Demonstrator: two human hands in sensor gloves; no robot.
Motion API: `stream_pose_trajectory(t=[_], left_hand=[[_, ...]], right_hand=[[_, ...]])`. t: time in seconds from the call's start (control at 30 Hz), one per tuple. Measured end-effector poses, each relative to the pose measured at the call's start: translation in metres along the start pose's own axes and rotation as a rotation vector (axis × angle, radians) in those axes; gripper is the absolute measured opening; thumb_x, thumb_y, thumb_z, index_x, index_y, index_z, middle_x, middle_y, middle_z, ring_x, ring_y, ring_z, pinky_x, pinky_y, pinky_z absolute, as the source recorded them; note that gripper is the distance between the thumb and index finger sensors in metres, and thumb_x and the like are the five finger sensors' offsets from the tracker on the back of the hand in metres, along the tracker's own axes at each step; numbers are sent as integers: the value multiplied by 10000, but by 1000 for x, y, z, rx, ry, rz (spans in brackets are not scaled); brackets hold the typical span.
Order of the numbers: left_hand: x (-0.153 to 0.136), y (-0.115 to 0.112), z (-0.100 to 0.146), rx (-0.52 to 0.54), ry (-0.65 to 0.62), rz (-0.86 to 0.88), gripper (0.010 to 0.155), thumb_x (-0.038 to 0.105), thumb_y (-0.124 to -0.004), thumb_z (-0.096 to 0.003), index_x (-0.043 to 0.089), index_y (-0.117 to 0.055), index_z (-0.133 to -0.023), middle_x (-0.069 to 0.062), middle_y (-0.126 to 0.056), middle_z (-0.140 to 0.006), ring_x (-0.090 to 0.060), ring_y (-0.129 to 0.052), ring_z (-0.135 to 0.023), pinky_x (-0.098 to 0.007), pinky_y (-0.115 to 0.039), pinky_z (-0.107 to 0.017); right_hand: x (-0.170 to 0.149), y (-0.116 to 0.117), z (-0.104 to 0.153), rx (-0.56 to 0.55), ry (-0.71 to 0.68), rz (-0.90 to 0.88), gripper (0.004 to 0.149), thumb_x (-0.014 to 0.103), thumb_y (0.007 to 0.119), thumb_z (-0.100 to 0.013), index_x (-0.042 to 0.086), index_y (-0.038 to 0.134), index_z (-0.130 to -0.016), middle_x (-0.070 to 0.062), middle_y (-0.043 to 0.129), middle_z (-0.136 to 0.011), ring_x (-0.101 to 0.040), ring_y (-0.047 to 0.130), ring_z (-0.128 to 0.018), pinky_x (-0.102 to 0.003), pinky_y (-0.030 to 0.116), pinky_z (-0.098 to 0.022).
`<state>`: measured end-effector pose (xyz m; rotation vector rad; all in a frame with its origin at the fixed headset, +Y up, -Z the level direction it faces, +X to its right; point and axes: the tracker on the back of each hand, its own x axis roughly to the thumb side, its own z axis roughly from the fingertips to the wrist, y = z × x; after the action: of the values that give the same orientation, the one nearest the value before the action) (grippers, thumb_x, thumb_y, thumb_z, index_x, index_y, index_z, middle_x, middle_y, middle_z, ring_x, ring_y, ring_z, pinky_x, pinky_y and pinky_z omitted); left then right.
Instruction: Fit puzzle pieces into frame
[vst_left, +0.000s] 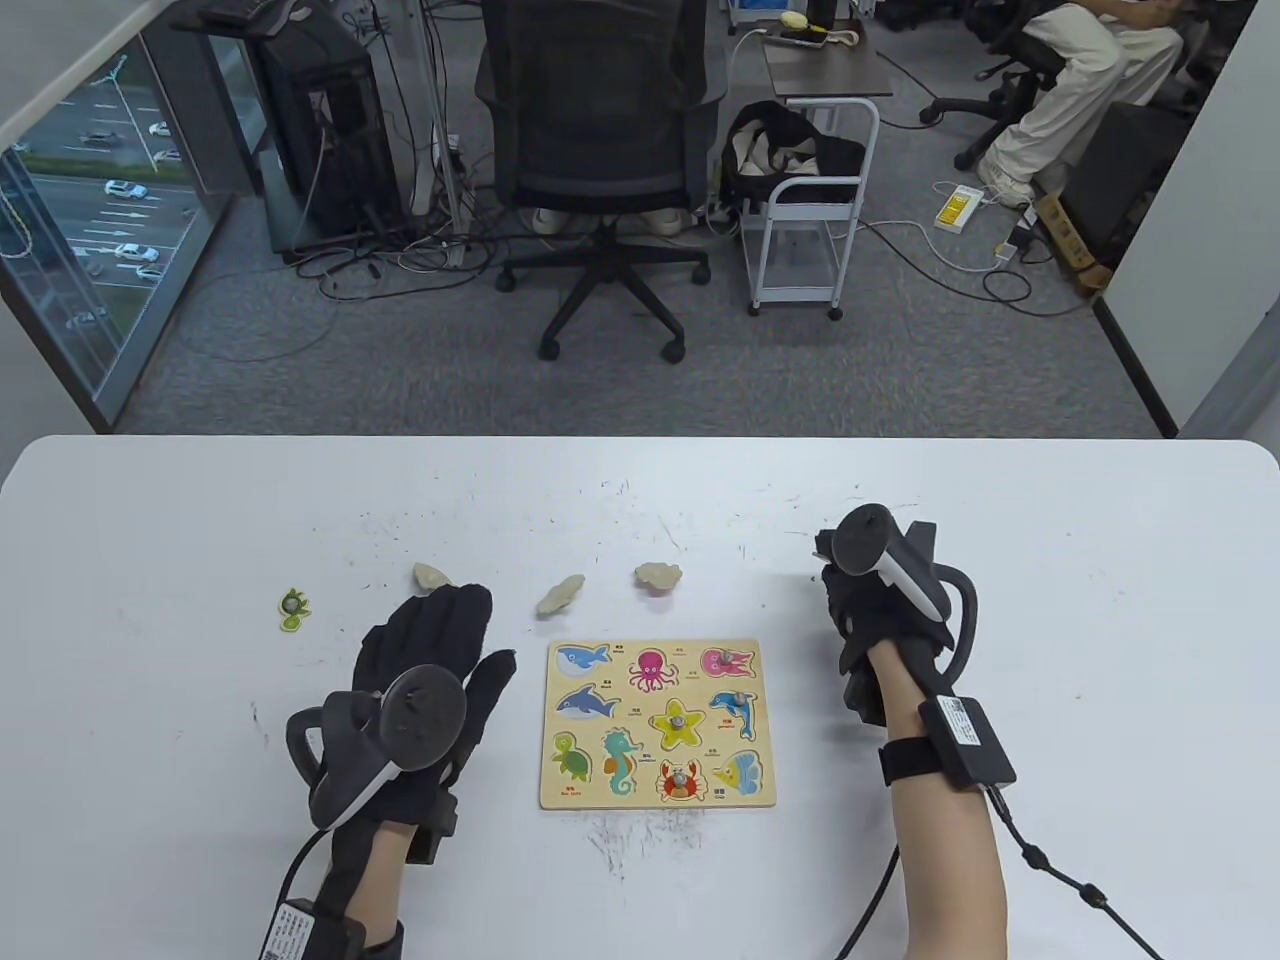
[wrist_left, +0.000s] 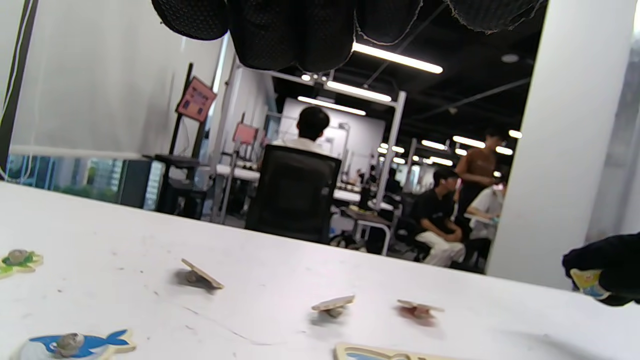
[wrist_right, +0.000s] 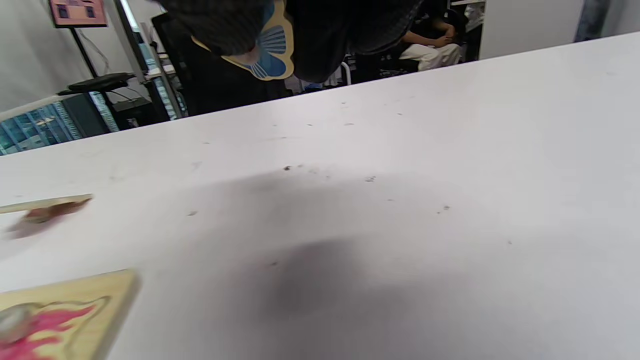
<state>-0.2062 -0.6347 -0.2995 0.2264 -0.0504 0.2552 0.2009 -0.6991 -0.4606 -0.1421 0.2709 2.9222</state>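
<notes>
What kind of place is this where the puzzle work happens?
Most likely an open-plan office or lab: a black mesh office chair stands behind the white table, seated people work at desks under ceiling strip lights, and cables cross the grey carpet.

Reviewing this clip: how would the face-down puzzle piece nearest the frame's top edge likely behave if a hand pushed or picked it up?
The face-down piece looks thin, flat and rigid, so probably light and stiff. In the left wrist view it sits propped on its knob, tilted off the table, so a push would likely rock or pivot it. The raised edge should make pinching easy.
</notes>
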Motion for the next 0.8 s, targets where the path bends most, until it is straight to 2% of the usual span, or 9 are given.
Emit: stream_pose_trajectory(t=[0.13,0.27,0.37,0.47,0.67,0.8], left_hand=[[1,-1,0,-33,-12,113,673,631,-628,-549,348,-554,-1155,-22,-720,-1204,-329,-721,-1089,-543,-619,-806],[3,-10,-3,-92,-51,233,668,629,-628,-550,346,-557,-1151,-11,-731,-1194,-311,-743,-1075,-504,-630,-809],[7,-18,-5,-147,-90,331,674,632,-635,-548,342,-556,-1151,-7,-736,-1188,-300,-754,-1068,-491,-639,-806],[15,-21,-4,-190,-135,409,673,627,-642,-549,340,-554,-1151,-1,-739,-1185,-292,-758,-1066,-485,-641,-805],[35,-23,3,-229,-238,484,680,617,-676,-546,330,-551,-1150,14,-751,-1175,-275,-779,-1055,-470,-660,-799],[43,-29,3,-304,-281,533,646,530,-722,-563,304,-555,-1144,17,-764,-1159,-257,-819,-1029,-442,-707,-774]], right_hand=[[26,-12,38,-36,-128,-16,478,360,817,-509,357,716,-976,56,833,-1004,-182,906,-891,-426,715,-711],[57,-21,89,-107,-282,-85,480,367,831,-501,332,733,-970,36,863,-977,-188,940,-855,-433,743,-692],[74,-21,125,-134,-388,-189,482,372,840,-495,328,741,-964,34,877,-962,-185,955,-835,-429,756,-680],[84,-18,149,-164,-439,-285,481,379,852,-489,323,752,-956,35,891,-945,-179,968,-813,-424,768,-667],[93,-9,174,-149,-526,-443,479,408,883,-467,321,781,-927,44,922,-901,-160,994,-760,-412,788,-640],[96,-4,175,-117,-536,-426,481,432,905,-442,319,807,-900,47,953,-854,-145,1023,-701,-401,817,-602]])
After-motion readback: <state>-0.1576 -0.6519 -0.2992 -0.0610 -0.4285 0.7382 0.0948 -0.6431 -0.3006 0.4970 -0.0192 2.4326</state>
